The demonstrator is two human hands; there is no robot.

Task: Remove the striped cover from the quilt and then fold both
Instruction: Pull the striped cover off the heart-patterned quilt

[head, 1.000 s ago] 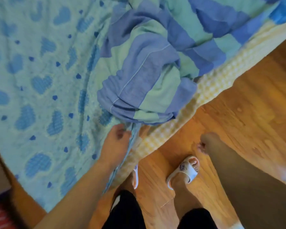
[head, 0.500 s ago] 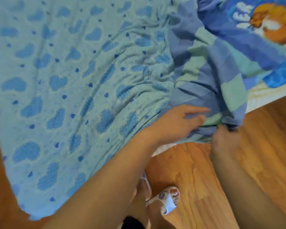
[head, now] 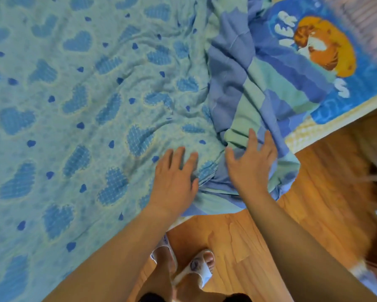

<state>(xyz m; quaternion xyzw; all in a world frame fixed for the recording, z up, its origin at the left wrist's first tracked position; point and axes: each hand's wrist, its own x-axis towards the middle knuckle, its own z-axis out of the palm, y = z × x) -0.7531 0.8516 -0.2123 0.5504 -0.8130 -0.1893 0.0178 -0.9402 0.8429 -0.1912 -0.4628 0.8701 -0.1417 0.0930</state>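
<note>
The quilt (head: 78, 118), pale green with blue checked hearts and small dark blue dots, fills the left and centre of the frame, wrinkled toward its right edge. The striped cover (head: 246, 101), in bands of purple-blue and green, lies bunched just right of centre, running from the top of the frame down to the lower centre, where a corner of it hangs over the edge above the wooden floor (head: 259, 240).

The left hand (head: 174, 182) lies flat on the quilt at the centre of the frame, fingers straight and slightly spread, holding nothing. The right hand (head: 252, 165) lies just beside it on the bunched cover, palm down, fingers spread wide and straight, pinching nothing.

In the upper right a blue blanket (head: 344, 88) shows a printed orange circle with a brown and white animal; white letters beside it read "ER" above and "S" below, the rest hidden or blurred. A yellow checked edge (head: 303, 136) runs along below it.

At the bottom centre the person's feet stand in white slippers (head: 199, 269) on the floor. The far right edge of the frame is blurred
</note>
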